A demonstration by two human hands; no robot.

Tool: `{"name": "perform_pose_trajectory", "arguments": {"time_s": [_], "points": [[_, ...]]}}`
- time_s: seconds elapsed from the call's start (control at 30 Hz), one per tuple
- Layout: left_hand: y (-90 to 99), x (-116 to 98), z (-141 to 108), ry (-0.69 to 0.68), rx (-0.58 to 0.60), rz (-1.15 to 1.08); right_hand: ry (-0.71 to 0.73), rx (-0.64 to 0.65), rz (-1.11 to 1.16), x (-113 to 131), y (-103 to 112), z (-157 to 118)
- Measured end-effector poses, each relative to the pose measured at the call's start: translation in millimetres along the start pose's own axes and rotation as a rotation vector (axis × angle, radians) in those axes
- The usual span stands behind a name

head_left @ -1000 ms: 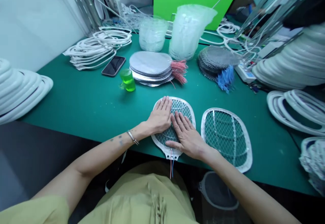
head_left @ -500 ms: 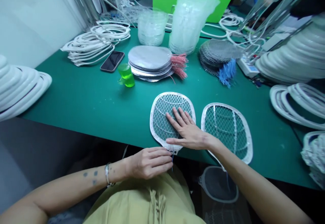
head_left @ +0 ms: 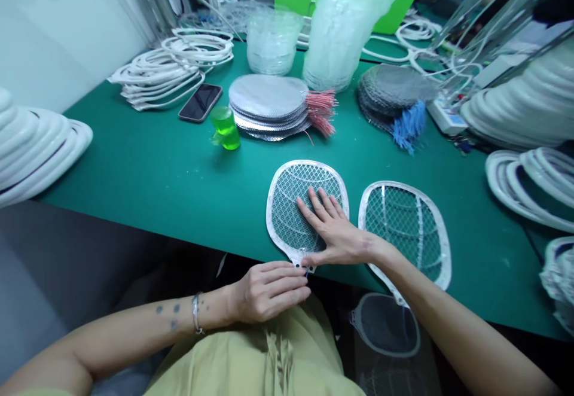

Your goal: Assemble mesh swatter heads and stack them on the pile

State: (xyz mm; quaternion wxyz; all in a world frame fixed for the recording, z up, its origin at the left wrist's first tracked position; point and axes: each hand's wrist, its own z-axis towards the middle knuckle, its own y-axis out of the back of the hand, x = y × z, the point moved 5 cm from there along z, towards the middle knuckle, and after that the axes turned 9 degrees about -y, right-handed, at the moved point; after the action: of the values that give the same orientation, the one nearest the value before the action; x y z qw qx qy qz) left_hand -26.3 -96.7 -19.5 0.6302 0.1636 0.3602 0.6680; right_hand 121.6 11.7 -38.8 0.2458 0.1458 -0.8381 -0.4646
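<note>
Since a second ago, the left hand has slid off the mesh and down to the narrow neck of a white plastic bug-zapper racket frame, its fingers curled together around the neck's lower tip, where a dark blue wire end barely shows. The right hand lies open and flat on that frame's grey wire mesh, its thumb stretched toward the neck (the two hands sit close, just beside each other, but not clasped). The frame lies flat at the near edge of a green work mat, with its neck at that edge. Just to its right, not touching, lies a second white plastic racket frame. Farther up the mat are a black smartphone, a small translucent green cup, a stack of silver mesh discs with pink wires, and a stack of grey mesh discs with blue wires.
</note>
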Motion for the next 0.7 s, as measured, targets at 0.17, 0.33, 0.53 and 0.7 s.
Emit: {"name": "perform_pose_trajectory", "arguments": {"time_s": [0.17, 0.33, 0.53, 0.7], "points": [[-2.4, -2, -4, 0.032, -0.076, 0.014, -0.030, -0.056, -0.026, 0, -1, 0], [3.2, 4, 10, 0.252, -0.106, -0.053, -0.052, -0.057, -0.027, 1, -1, 0], [-6.0, -2, 16, 0.100, -0.068, 0.026, -0.093, -0.044, -0.030, 3, 0, 0], [-12.3, -9, 8, 0.012, 0.006, 0.068, -0.083, -0.059, 0.003, 3, 1, 0]]}}
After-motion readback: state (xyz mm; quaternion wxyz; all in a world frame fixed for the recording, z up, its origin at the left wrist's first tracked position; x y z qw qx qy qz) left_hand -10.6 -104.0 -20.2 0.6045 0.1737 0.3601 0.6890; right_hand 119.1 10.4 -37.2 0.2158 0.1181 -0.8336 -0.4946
